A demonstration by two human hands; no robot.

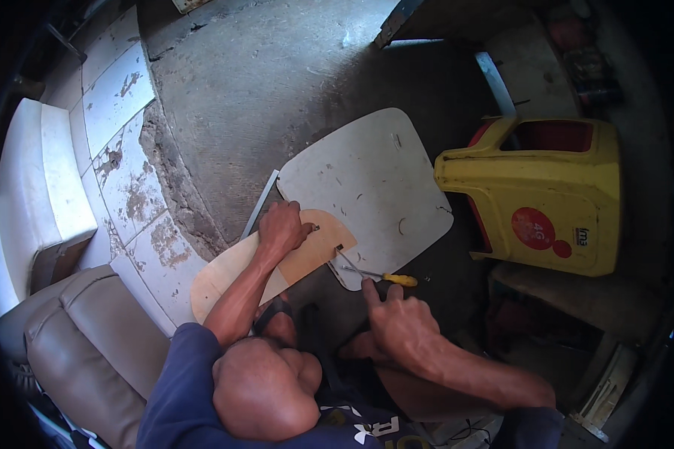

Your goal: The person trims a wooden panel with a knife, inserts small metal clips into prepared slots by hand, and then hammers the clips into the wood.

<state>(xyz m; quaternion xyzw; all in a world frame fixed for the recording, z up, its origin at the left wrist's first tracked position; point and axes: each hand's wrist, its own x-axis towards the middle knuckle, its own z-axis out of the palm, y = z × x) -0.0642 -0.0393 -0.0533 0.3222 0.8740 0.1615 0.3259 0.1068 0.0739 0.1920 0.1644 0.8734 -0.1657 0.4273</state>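
Note:
A light tan wooden board with rounded ends lies slantwise, partly over a white rounded panel on the floor. Two small dark rectangular cut-outs show near its far right end. My left hand grips the board's far edge, thumb beside one cut-out. From the other cut-out a thin metal tool runs toward my right hand, which is closed around its hidden near end, index finger stretched along it. Just beyond those fingers rests a screwdriver with a yellow handle, its shaft over the white panel's corner.
On the right stands a yellow plastic stool-like piece with red inside. Left are a brown padded seat, a white cushion and cracked white tiles. My sandalled foot is close to the board. Wooden furniture edges stand lower right.

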